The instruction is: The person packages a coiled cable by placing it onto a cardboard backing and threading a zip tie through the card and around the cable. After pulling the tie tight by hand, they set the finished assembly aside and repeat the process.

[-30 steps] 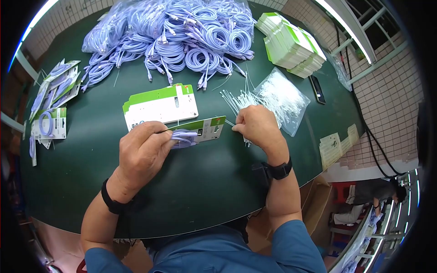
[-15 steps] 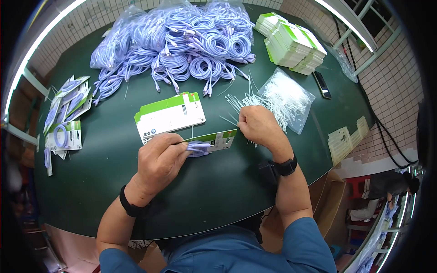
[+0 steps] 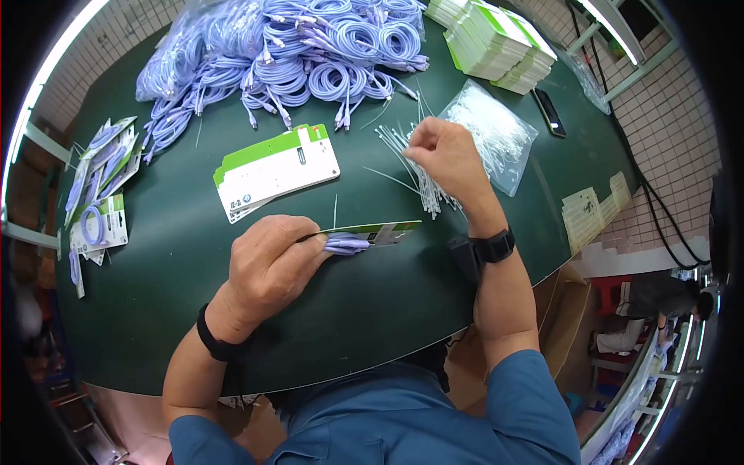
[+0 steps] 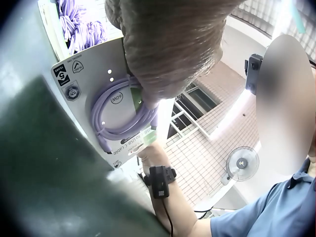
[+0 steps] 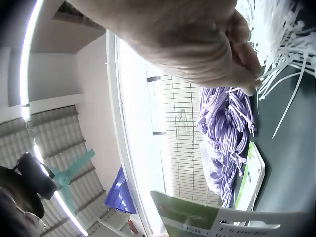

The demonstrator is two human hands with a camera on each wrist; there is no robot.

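My left hand grips one end of a white-and-green packaging card, held nearly edge-on above the table. On its printed face sits a coiled purple USB cable, partly covered by my fingers. A thin cable tie sticks up behind the card. My right hand is over a loose heap of white cable ties, thumb and fingertips pinched together. In the right wrist view a thin white tie shows at those fingertips. Another tie lies apart, left of the heap.
Blank cards lie stacked beyond my left hand. Finished carded cables pile up at far left. Purple cable coils heap at the back. Beside the ties lie a plastic bag of them, a phone and bundled cards.
My right hand has moved away from me, toward the upper part of the tie heap. The left hand has drawn the card slightly nearer and tipped it more edge-on.
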